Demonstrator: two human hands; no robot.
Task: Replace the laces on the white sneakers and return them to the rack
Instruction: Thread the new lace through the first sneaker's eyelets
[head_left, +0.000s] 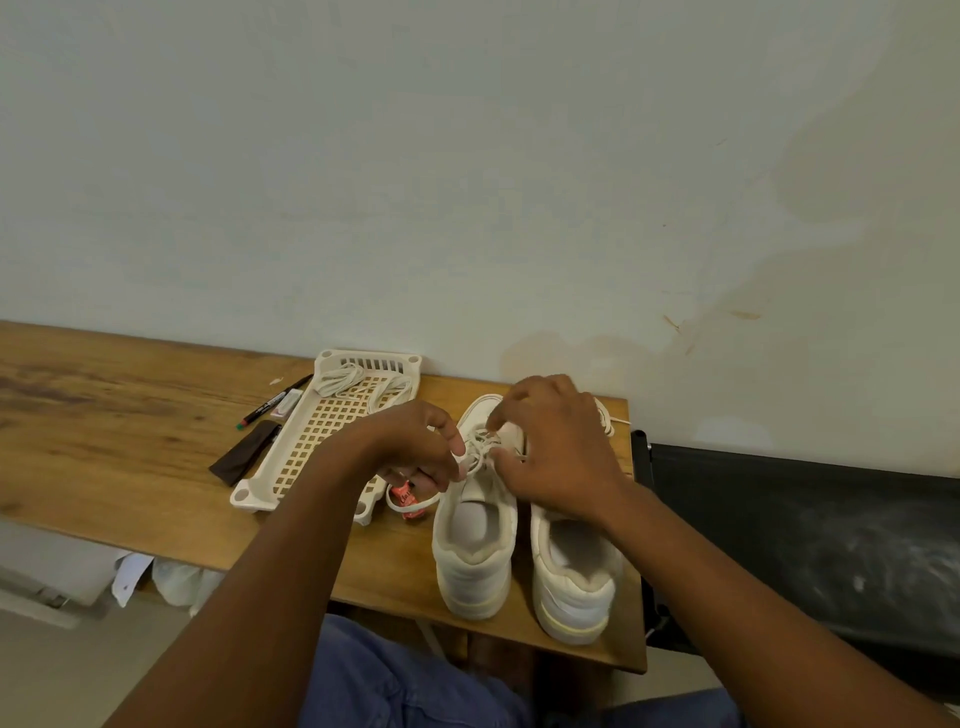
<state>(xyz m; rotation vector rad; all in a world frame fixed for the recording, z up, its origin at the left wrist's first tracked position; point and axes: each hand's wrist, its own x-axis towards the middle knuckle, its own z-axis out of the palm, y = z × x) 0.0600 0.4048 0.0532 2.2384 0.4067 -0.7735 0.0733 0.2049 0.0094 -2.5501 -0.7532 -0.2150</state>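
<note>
Two white sneakers (475, 525) are standing side by side near the right end of the counter (130, 441), heels toward its front edge. Both hands are working at the lacing of the left-hand shoe: the left hand (415, 447) is pinching a strand of the lace (480, 452) between thumb and fingertips, and the right hand (556, 447) is curling over the tongue, its fingertips pinching at the same tangle — how the lace is running through the eyelets is hidden.

The risk, as I judge it, is pulling one strand too hard: the light shoe could be dragged toward the counter's front edge, or the lace could be cinching unevenly and leaving one end short.

The cream slotted rack (322, 431) is lying flat toward the back edge, and loose laces (358, 376) are resting in its far end. A loop of lace with a pink tag (408, 501) is lying just beside its near corner.
</note>
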